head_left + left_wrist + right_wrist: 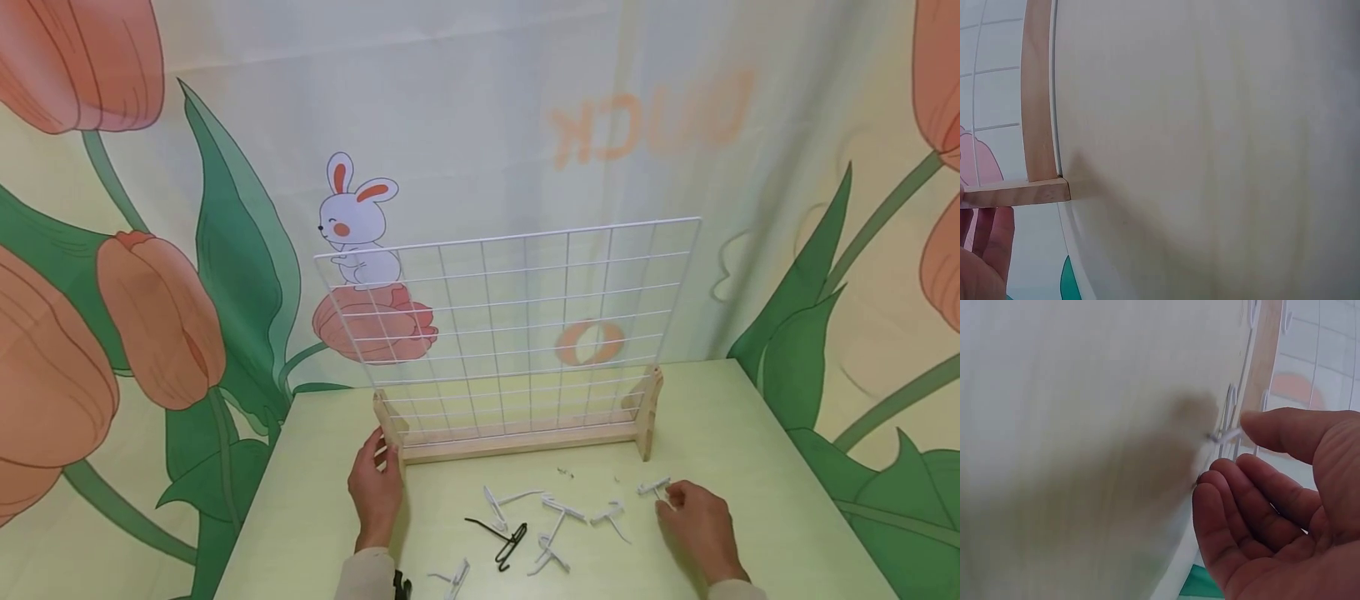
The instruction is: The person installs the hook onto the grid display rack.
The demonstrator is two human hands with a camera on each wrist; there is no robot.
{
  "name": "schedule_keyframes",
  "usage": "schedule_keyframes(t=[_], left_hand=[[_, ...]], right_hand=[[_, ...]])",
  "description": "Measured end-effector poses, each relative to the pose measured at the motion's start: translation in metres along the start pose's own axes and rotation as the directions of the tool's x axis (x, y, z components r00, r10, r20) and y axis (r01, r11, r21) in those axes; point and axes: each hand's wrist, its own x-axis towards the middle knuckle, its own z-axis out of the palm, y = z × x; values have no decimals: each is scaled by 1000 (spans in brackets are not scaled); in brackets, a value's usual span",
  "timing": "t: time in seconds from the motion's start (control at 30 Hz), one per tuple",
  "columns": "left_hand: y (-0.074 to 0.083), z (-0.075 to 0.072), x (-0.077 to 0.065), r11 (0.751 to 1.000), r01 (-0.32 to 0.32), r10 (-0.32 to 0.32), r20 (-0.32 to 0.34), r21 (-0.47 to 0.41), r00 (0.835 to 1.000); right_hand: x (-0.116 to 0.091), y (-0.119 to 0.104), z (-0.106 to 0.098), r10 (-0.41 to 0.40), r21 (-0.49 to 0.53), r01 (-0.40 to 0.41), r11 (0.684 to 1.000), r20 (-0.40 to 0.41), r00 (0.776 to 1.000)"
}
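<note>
My left hand grips the left end piece of a wooden stand, its fingers tucked against the wood in the left wrist view. Upright in that stand is a white wire grid panel. Over the table's right side, my right hand is at a white hook, with the stem meeting the thumb tip. In the right wrist view a gap shows between thumb and loosely bent fingers. Several other white hooks and one black hook lie in front of the stand.
Small bits lie on the pale table just before the stand's base. Behind the table hangs a printed curtain with tulips and a rabbit. A dark object shows by the left sleeve at the bottom edge.
</note>
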Motion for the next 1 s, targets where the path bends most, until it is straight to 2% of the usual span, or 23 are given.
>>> schedule_keyframes(t=[0.23, 0.47, 0.7, 1.0], left_hand=[[2, 0, -1, 1000, 3, -3, -2, -16, 1000], [3, -2, 1, 1000, -3, 3, 1, -6, 1000], [6, -2, 1, 1000, 15, -15, 16, -6, 1000], [5, -2, 1, 999, 36, -36, 23, -2, 999]], right_hand=[[-2, -7, 7, -47, -41, 45, 998, -31, 998], [-2, -15, 8, -36, -29, 34, 999, -63, 997], [1, -15, 8, -18, -37, 16, 999, -49, 999], [0, -13, 8, -43, -79, 38, 996, -54, 998]])
